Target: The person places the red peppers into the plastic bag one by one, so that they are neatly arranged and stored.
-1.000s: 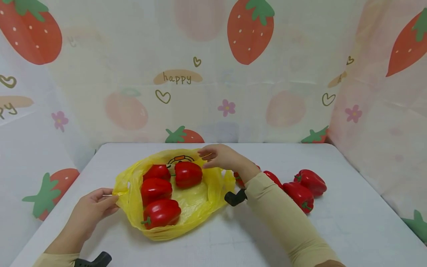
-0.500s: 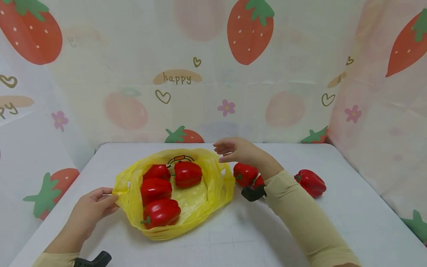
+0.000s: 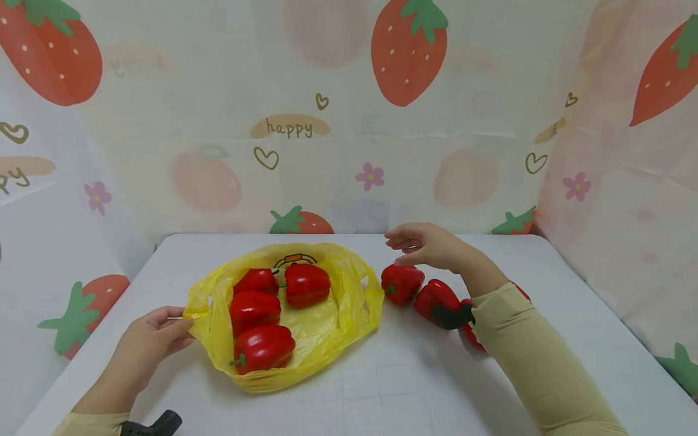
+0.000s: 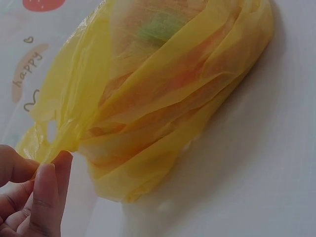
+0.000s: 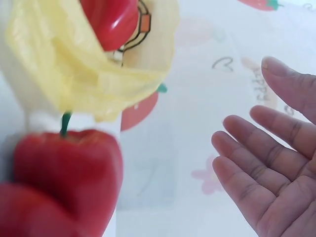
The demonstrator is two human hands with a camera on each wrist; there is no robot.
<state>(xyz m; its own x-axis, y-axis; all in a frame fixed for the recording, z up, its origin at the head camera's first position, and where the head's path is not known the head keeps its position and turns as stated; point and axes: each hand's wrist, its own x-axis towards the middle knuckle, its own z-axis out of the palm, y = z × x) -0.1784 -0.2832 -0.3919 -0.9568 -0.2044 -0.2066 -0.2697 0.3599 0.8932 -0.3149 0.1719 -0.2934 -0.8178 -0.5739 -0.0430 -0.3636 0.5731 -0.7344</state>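
Yellow and pinched by the left hand, a bag holds four red peppers (the right hand hovers, fingers relaxed).

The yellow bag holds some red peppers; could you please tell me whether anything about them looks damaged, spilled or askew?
Nothing stands out. The yellow bag lies open with four red peppers inside, the left hand pinches its edge, and the other peppers rest on the table to its right; no damage or spill shows.
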